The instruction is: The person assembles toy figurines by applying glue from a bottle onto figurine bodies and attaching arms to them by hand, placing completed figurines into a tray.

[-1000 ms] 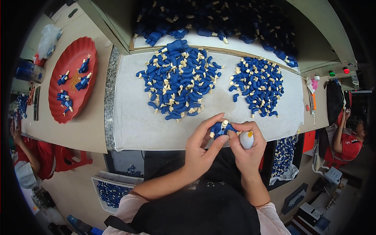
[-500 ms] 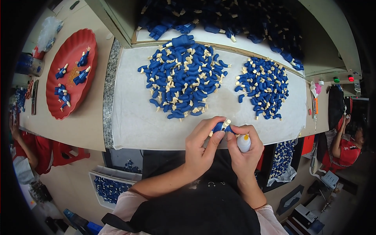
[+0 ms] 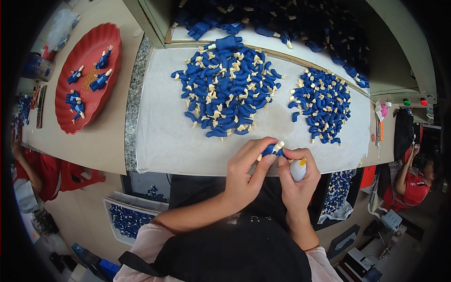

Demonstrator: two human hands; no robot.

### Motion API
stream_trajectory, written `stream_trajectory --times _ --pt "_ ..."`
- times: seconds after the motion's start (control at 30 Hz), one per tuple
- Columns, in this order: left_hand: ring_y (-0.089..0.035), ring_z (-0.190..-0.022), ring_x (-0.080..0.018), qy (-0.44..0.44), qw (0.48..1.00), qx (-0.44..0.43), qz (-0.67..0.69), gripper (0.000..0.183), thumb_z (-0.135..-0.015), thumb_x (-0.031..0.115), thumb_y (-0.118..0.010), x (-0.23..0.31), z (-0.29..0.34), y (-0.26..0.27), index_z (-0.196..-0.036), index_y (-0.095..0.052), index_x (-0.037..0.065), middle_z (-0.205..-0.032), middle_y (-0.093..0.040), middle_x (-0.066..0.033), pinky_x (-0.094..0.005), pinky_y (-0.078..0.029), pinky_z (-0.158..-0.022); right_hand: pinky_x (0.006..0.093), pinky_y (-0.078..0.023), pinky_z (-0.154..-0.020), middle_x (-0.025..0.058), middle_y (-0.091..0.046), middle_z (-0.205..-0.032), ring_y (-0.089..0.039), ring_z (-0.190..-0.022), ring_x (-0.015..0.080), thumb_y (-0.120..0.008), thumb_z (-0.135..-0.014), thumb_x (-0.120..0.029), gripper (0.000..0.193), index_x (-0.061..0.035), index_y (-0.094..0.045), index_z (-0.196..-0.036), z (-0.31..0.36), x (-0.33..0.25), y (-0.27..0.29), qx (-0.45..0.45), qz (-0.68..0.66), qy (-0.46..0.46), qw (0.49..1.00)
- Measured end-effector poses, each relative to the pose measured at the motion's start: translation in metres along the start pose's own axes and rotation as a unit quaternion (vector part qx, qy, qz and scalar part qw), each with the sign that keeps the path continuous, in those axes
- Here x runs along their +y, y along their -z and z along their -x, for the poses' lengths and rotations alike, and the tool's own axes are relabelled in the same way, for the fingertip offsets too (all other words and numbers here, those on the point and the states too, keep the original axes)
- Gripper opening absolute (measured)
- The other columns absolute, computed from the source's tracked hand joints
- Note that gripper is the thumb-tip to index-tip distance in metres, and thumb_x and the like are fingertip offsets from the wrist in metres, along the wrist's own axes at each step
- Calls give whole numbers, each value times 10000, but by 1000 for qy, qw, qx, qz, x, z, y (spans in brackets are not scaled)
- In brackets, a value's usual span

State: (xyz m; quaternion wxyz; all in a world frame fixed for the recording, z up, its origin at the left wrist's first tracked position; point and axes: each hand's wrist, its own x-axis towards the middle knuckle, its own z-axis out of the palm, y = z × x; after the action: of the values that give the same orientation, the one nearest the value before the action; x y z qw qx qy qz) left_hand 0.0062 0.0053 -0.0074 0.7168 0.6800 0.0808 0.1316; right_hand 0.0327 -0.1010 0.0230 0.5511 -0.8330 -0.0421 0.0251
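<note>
Near the front edge of the white work surface, my left hand [image 3: 248,170] is closed, pinching a small blue figurine body [image 3: 268,150] with a cream neck stub pointing up. My right hand [image 3: 298,188] is closed too. Its thumb and index finger press the figurine's right side, while a white squeeze bottle [image 3: 298,171] with a yellow-orange tip is tucked in the same hand. Fingers hide much of the figurine. Beyond my hands lie a big pile of blue arm pieces with cream hands [image 3: 230,89] and, to its right, a smaller pile of similar pieces [image 3: 322,105].
At left a red scalloped tray [image 3: 66,96] holds several blue figurines. A shelf full of blue bodies [image 3: 230,27] stands behind the piles. Below the table are a white bin [image 3: 112,199] and a dark box of pieces [image 3: 336,192]. Other people sit at both sides.
The whole view has shifted slightly, with the piles lying a little higher and further right. Both hands keep their hold on the figurine, and the bottle stays in my right hand.
</note>
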Motion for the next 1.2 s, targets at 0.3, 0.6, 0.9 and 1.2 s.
stream_trajectory --times 0.3,0.6,0.9,1.2 --pt "-550 -909 -186 154 930 0 334 246 -838 58 -480 1 -8 11 -1074 -438 5 -1028 -530 -121 -282 -432 -806 170 -390 -563 35 -564 -736 -492 -597 59 -642 -668 43 410 2 -510 -1054 0 -7 8 -28 -17 59 998" --pt "-532 -989 -237 192 879 0 437 199 -837 50 -475 7 -8 13 -1032 -442 28 -1067 -530 -122 -312 -424 -841 182 -399 -558 53 -576 -745 -501 -586 74 -672 -644 36 366 12 -537 -983 5 -1 -2 -58 -35 93 993" --pt "-422 -1118 -262 166 844 -131 493 435 -858 278 -458 4 -7 24 -1213 -350 50 -1178 -448 -178 -361 -414 -834 220 -384 -487 94 -552 -779 -478 -550 115 -590 -746 -26 134 19 -534 -859 -4 -12 -7 -93 -428 -125 890" --pt "-542 -843 -238 92 783 -176 590 402 -841 284 -487 -22 -5 25 -1153 -381 53 -1148 -461 -178 -334 -460 -674 225 -398 -473 113 -524 -879 -476 -549 120 -601 -752 -114 170 -21 -489 -840 4 -20 -20 -80 -444 -129 883"
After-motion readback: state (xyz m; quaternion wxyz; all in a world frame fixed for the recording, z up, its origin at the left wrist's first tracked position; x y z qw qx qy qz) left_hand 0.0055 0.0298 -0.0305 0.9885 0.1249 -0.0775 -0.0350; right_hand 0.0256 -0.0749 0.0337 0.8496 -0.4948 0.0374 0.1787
